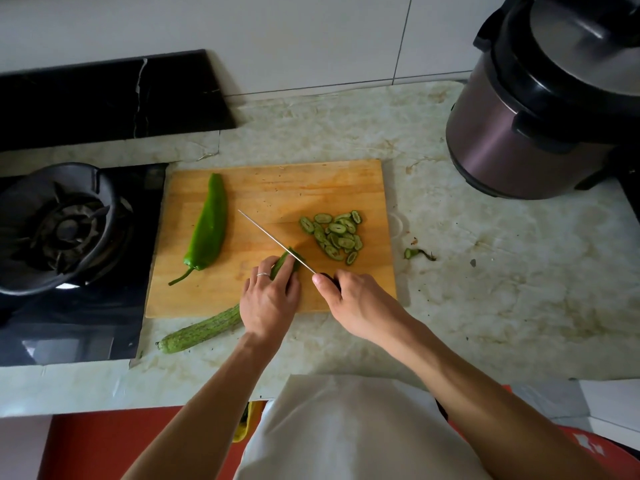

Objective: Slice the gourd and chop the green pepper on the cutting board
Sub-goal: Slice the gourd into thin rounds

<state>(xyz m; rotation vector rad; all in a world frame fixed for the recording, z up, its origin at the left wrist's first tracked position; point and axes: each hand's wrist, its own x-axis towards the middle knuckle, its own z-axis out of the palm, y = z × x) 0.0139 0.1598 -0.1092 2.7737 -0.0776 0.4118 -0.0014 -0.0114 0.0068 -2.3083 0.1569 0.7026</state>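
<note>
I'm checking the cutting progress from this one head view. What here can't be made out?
- Middle of the long ridged green gourd: hidden under the left hand.
- Black knife handle: mostly covered by the right hand.
- Dark purple pressure cooker: cut off by the right edge.
- Black gas burner: cut off by the left edge.

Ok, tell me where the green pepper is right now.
In the head view, the green pepper lies whole on the left part of the cutting board, next to the stove burner and left of the knife.
</note>
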